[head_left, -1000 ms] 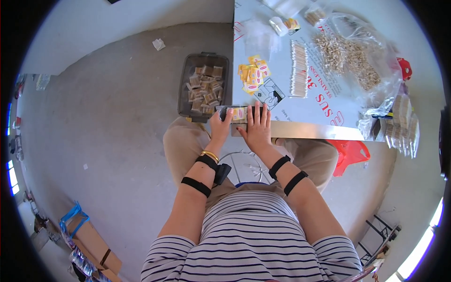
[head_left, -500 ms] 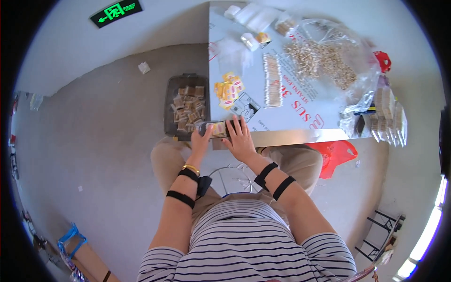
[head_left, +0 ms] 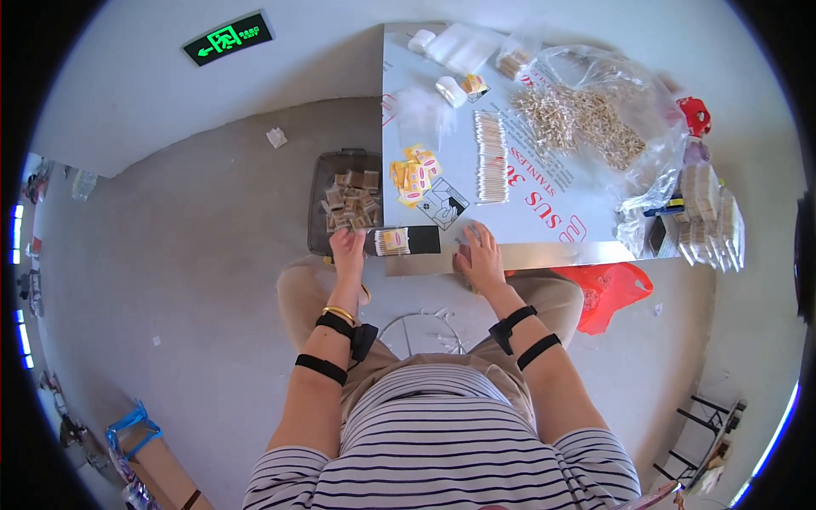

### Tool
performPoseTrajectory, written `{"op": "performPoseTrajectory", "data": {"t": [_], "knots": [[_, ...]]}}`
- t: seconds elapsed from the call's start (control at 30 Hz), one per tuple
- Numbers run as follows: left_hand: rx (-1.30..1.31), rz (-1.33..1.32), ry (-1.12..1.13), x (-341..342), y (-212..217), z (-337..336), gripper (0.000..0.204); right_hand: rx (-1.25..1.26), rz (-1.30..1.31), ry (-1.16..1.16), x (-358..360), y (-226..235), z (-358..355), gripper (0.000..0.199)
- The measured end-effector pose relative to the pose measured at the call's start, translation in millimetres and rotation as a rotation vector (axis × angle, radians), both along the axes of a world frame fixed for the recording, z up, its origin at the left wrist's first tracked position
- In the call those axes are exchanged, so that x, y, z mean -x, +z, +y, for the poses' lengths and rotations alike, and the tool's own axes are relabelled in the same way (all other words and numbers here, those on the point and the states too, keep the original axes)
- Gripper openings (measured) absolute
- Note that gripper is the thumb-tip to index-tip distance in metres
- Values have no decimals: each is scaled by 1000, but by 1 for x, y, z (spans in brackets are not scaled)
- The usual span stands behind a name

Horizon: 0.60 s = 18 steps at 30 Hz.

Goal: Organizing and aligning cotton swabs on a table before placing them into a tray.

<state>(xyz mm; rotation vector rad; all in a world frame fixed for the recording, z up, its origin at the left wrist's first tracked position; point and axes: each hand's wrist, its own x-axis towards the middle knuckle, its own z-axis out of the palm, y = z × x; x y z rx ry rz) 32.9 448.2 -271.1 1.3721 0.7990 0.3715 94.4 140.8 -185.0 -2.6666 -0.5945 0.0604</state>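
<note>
L hand (head_left: pixel 345 255) by swab pack (head_left: pixel 393 242) on blk pad (head_left: pixel 426 240), fingertips together, grip unclear; R hand (head_left: pixel 483 261) at table edge (head_left: pixel 586 252), thumb/fingers apart.

The tabletop (head_left: pixel 527 229) is hiding parts of the bin (head_left: pixel 316 204) and red bag (head_left: pixel 608 293). The lower edge is cutting off the cardboard box (head_left: pixel 170 463). Anything the left fingers (head_left: pixel 344 240) may be pinching is looking too small to tell.

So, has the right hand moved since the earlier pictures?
Yes: measured from the left edge of the table, the right hand has shifted right, off the black pad.
</note>
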Motion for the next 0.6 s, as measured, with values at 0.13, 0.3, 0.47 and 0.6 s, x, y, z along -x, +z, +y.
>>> {"op": "performPoseTrajectory", "data": {"t": [0.13,0.3,0.47,0.6], "knots": [[-949,33,-66,-18,71,-40,45,-27,66,-109,-5,-11,-35,60],[-1129,-40,-931,-30,104,-91,33,37,77,-166,-40,-8,-53,57],[-1259,275,-1087,-70,93,-144,52,91,47,-142,-66,6,-57,58],[-1337,452,-1133,-94,76,-157,73,103,40,-121,-77,5,-58,58]]}}
